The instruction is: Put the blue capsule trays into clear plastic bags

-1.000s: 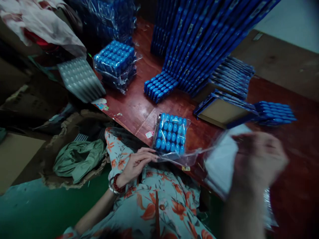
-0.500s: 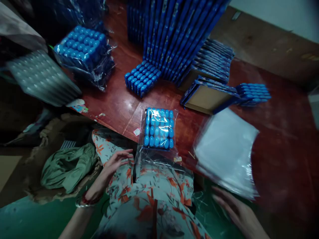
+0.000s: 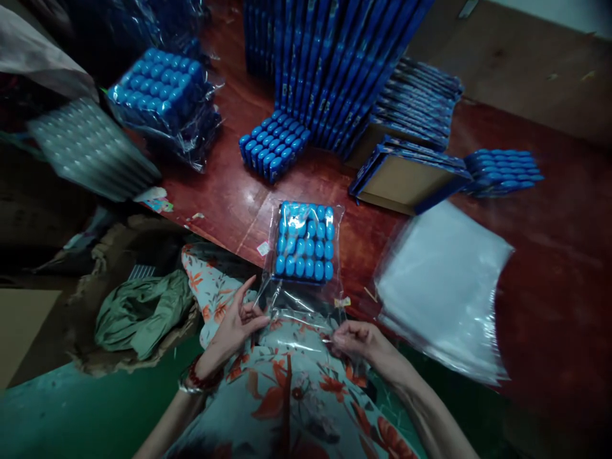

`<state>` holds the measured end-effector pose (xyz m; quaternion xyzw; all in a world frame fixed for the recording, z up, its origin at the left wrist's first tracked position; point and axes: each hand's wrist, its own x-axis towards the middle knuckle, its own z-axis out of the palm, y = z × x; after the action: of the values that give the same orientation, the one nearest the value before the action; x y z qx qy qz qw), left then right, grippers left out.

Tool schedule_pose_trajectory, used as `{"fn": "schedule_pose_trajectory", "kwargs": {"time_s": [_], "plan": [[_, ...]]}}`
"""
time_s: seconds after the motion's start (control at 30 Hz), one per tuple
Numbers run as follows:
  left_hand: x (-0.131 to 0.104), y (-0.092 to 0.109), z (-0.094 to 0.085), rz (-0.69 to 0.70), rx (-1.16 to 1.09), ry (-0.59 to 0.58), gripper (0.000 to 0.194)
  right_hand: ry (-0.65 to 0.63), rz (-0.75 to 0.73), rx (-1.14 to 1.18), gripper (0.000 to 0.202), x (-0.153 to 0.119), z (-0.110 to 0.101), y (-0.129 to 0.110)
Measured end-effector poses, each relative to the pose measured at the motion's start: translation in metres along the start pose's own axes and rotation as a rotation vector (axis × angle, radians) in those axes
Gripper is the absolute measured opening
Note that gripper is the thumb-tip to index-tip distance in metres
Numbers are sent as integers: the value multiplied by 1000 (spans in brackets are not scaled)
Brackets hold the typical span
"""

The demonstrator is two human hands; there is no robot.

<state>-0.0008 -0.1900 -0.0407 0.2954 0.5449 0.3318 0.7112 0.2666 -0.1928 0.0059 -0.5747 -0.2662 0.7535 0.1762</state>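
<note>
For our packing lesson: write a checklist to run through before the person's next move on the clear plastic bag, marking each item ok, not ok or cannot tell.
1. Left hand pinches the clear plastic bag at its open end: ok.
2. Right hand grips the opposite corner: ok.
3. Block of blue oval capsules lies fully inside the bag: ok.
4. Bag rests on the red-brown wooden table, mouth overhanging the edge: ok.
5. Mouth sealed: cannot tell.
6. Stack of spare clear bags lies apart from it: ok.
</note>
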Motion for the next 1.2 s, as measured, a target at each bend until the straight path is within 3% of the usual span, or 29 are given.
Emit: {"fn": "schedule_pose_trajectory", "kwargs": {"time_s": [0.13, 0.23, 0.33, 0.43, 0.57, 0.67, 0.77, 0.87, 0.97, 1.07, 1.13, 1.2], "plan": [[-8, 18, -6, 51, 8, 9, 88, 91, -66, -66, 35, -5, 1, 0], [-10, 48, -4, 92, -13, 5, 69, 131, -217, -175, 34, -7, -3, -19], [-13, 85, 2, 144, -107, -49, 51, 108, -340, -130, 31, -14, -7, -44], [-19, 125, 13, 230, -238, -124, 42, 70, -460, 29, 29, -25, -6, -74], [-12, 177, 31, 330, -390, -149, 34, 68, -553, 238, 24, -32, 4, -132], [7, 212, 43, 261, -490, -128, 26, -1, -576, 349, 23, -27, 9, -175], [26, 236, 48, 203, -499, -90, 26, -52, -573, 395, 22, -17, 7, -201], [34, 242, 43, 185, -360, -85, 30, -36, -614, 378, 16, -8, 2, -211], [31, 232, 26, 230, -157, -119, 33, -61, -615, 400, 16, -4, 0, -215], [28, 211, 6, 516, 39, -13, 48, -106, -559, 512, 21, -4, 2, -221], [34, 195, -6, 760, 199, 94, 73, -129, -520, 576, 25, -4, 4, -224], [48, 181, -12, 907, 396, 103, 107, -151, -493, 592, 27, -4, 7, -227]]}}
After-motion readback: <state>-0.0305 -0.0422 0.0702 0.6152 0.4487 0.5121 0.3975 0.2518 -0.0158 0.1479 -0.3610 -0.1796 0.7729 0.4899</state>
